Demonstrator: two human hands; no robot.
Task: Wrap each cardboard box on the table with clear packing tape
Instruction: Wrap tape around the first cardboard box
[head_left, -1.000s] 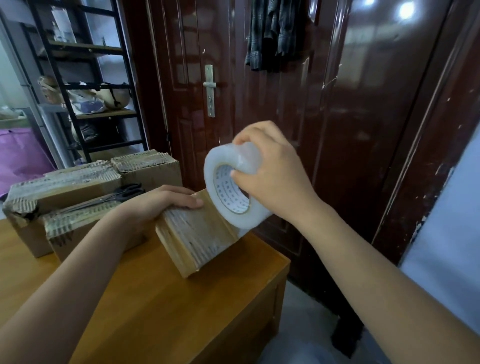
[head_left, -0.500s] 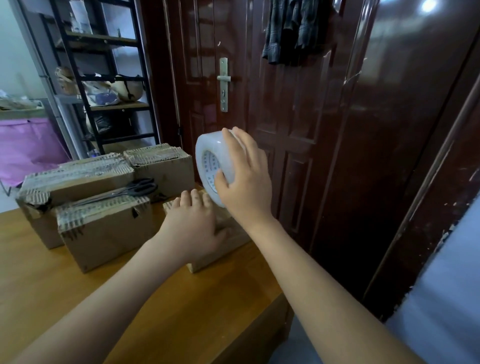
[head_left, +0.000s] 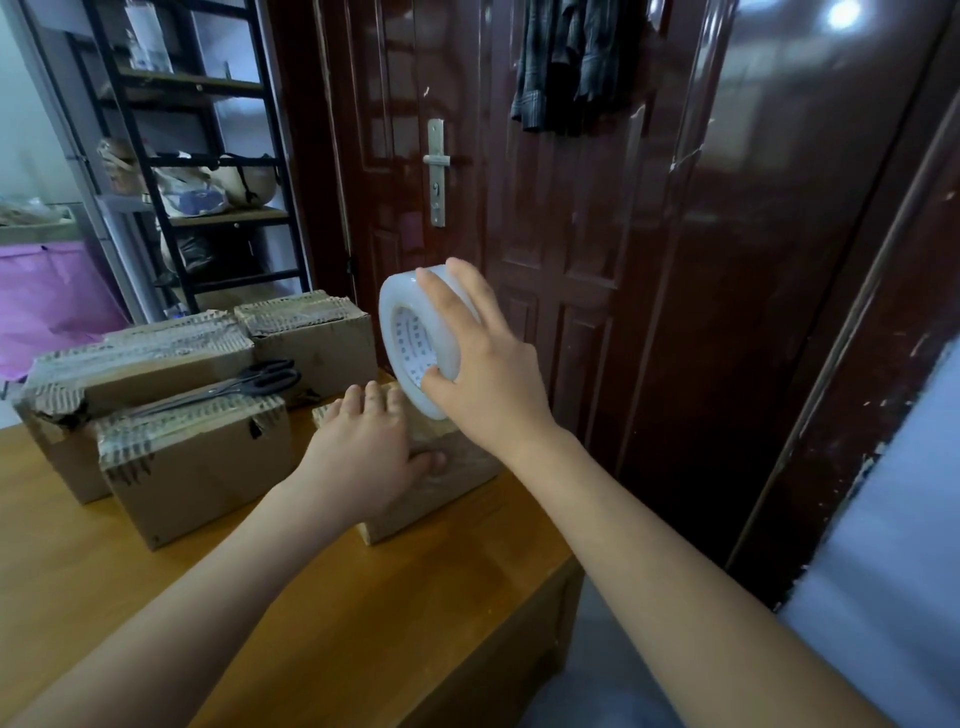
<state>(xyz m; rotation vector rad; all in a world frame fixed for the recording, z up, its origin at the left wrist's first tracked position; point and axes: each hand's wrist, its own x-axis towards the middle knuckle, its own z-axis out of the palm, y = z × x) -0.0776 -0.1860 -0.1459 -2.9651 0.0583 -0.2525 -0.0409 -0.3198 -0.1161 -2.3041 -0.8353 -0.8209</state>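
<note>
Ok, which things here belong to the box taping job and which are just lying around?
Part of the job:
tape roll gripped by right hand
small box under left hand
three other boxes, e.g.
scissors on them

Just lying about:
shelf rack with bags
hanging garment
purple cloth

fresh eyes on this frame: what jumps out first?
The big roll of clear tape held upright mid-frame in the right hand, just above the small box that the left hand presses flat on the table. Left of that, three cardboard boxes with black scissors on top.
</note>
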